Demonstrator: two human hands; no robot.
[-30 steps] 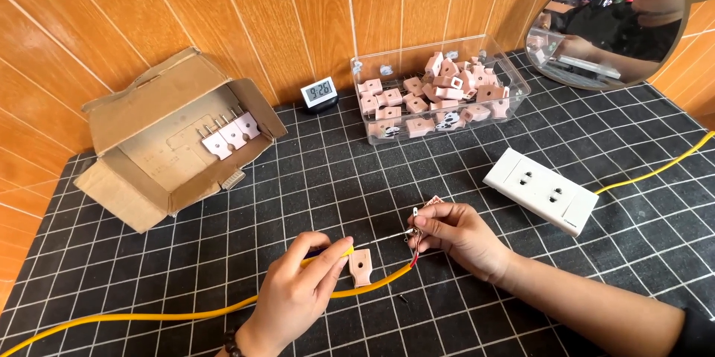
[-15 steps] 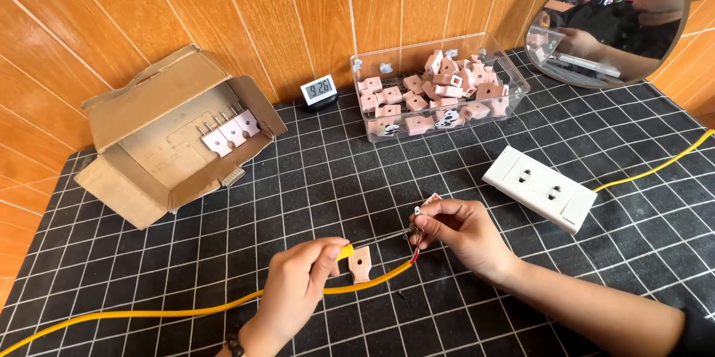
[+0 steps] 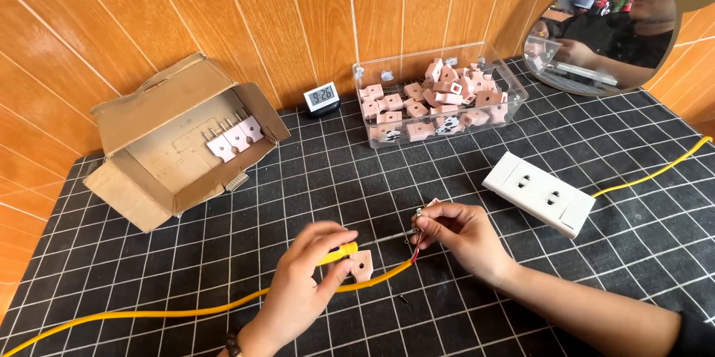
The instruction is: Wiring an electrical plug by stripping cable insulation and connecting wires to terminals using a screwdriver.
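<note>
My left hand [image 3: 309, 282] grips a yellow-handled screwdriver [image 3: 337, 253], its metal shaft pointing right toward my right hand [image 3: 456, 232]. My right hand pinches a small pink plug part [image 3: 430, 208] together with the stripped red end of a yellow cable [image 3: 223, 306]. The screwdriver tip meets the part at my right fingertips. A pink plug cover [image 3: 363, 265] with a hole lies on the mat just below the screwdriver, beside my left fingers. A small dark screw [image 3: 403, 299] lies on the mat below the cable.
An open cardboard box [image 3: 160, 145] with a few pink plugs stands at the left. A clear bin [image 3: 508, 83] of pink plug parts sits at the back, a small digital clock [image 3: 322, 96] beside it. A white socket strip [image 3: 538, 193] lies right, a mirror [image 3: 596, 26] behind.
My left hand has closed on the yellow screwdriver and lifted it off the mat, bringing its tip to the part in my right hand. My right hand has stayed in place.
</note>
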